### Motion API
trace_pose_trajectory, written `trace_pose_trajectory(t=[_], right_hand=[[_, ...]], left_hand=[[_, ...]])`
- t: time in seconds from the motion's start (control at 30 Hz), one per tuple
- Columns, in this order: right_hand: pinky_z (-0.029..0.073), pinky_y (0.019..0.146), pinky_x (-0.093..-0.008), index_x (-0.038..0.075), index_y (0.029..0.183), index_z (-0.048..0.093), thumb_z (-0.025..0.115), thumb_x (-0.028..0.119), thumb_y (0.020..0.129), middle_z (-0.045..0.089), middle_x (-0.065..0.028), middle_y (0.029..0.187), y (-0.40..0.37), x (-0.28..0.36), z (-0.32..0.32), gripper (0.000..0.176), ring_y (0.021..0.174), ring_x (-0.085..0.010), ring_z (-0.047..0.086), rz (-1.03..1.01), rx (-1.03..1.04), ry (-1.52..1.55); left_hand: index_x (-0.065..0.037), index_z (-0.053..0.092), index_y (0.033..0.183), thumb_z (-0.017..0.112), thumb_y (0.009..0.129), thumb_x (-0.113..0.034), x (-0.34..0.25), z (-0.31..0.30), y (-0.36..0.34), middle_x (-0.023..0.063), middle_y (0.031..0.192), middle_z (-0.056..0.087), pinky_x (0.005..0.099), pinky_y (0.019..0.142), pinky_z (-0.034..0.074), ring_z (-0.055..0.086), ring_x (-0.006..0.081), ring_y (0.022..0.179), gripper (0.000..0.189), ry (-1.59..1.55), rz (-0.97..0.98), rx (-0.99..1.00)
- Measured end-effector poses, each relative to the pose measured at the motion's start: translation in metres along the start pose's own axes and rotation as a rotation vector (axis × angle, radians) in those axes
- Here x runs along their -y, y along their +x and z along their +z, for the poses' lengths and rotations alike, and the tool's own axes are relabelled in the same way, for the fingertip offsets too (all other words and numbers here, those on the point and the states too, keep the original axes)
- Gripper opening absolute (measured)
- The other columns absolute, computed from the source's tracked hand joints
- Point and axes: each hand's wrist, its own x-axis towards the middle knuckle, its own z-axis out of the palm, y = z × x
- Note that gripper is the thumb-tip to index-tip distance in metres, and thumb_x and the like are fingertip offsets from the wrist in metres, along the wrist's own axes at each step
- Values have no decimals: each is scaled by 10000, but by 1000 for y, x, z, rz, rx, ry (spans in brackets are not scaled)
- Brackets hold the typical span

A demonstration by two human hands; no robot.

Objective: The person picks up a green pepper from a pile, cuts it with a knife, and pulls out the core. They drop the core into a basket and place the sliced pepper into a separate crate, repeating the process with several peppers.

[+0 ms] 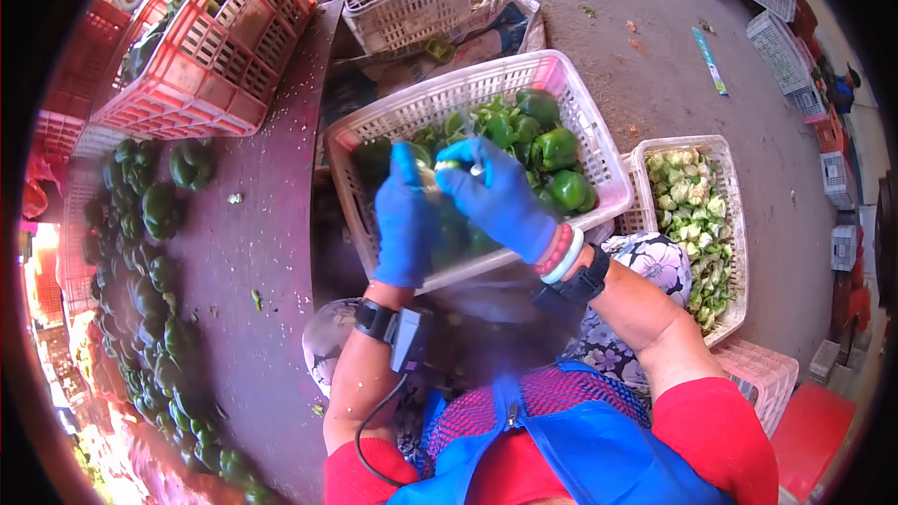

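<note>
Both my hands wear blue gloves and meet over a white plastic crate (585,103) of green bell peppers (558,148). My left hand (404,224) is closed around a pale piece of pepper (428,176), mostly hidden by the fingers. My right hand (500,196) is closed against the same piece, its fingertips touching it. A thin metal tool, like a small knife (476,168), sticks out from the right hand's fingers; its handle is hidden. Peppers and green scraps fill the crate below the hands.
At my right stands a white crate (734,224) of pale green pepper cores (687,196). Many whole peppers (164,210) lie along the dark red surface (253,252) on the left. A red crate (220,56) and an upturned white crate (412,19) stand farther back.
</note>
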Motion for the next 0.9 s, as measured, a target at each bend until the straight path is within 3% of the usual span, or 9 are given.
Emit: trace_pose_trajectory(t=[0.1, 0.23, 0.27, 0.37, 0.47, 0.53, 0.6, 0.67, 0.9], right_hand=[[514, 641, -299, 50, 1023, 641, 681, 131, 924, 635, 14, 789, 5, 14, -9, 134, 683, -112, 589, 301, -84, 404], [540, 642, -308, 28, 1239, 614, 719, 248, 884, 673, -62, 849, -3, -47, -18, 431, 737, -130, 630, -181, 289, -463], [539, 648, -308, 15, 1266, 595, 730, 273, 869, 676, -66, 871, -15, -39, -15, 492, 744, -134, 631, 140, 335, -285], [517, 639, -282, 26, 1310, 572, 707, 272, 897, 651, -33, 952, -27, -39, -6, 499, 714, -113, 595, 685, 453, 119], [499, 608, -268, 40, 990, 635, 624, 208, 933, 608, -19, 817, -6, -66, -21, 177, 656, -115, 561, 728, 475, 459], [496, 614, -269, 38, 843, 615, 624, 192, 926, 597, -46, 748, 1, -43, -34, 176, 627, -118, 559, 704, 446, 444], [519, 600, -283, 30, 841, 611, 648, 189, 916, 618, -76, 778, 10, -59, -44, 181, 650, -138, 593, 720, 305, 600], [542, 553, -286, 11, 954, 614, 660, 184, 917, 640, -113, 854, 6, -53, -34, 183, 641, -168, 610, 885, 51, 885], [528, 550, -295, 43, 1022, 603, 656, 270, 935, 649, -93, 880, -24, -33, -30, 248, 638, -139, 601, 1045, 313, 877]], left_hand=[[-150, 599, 766, 431, 1022, -531, -39, -36, -4, -2, 606, 539, 292, 430, 438, 520, 140, 469, 489, -301, -159, 84], [-106, 613, 824, 444, 1006, -532, -63, -101, -43, 96, 649, 600, 420, 479, 528, 594, 261, 524, 493, -510, -57, -171], [-95, 611, 855, 449, 1008, -520, -80, -132, -67, 102, 656, 602, 419, 481, 531, 599, 258, 535, 481, -618, -152, -171], [-66, 584, 846, 477, 1022, -446, -83, -234, -171, 88, 639, 575, 352, 453, 502, 595, 217, 520, 432, 57, 26, -392], [-96, 606, 827, 595, 974, -381, -71, -323, -306, 64, 600, 558, 350, 444, 455, 567, 207, 466, 320, 348, -336, -479], [-63, 708, 860, 657, 863, -433, -77, -324, -377, 143, 833, 716, 402, 650, 534, 700, 274, 728, 374, 1093, -912, -319], [-101, 749, 978, 650, 770, -558, -28, -369, -456, 177, 988, 712, 485, 822, 526, 674, 400, 952, 513, 1546, -1027, 124], [-90, 746, 935, 631, 801, -550, -36, -354, -455, 191, 988, 704, 498, 819, 526, 673, 411, 923, 493, 1542, -1062, -90], [-47, 688, 970, 652, 881, -336, -47, -303, -232, 187, 970, 703, 473, 766, 533, 669, 404, 898, 305, 1226, -234, -342]])
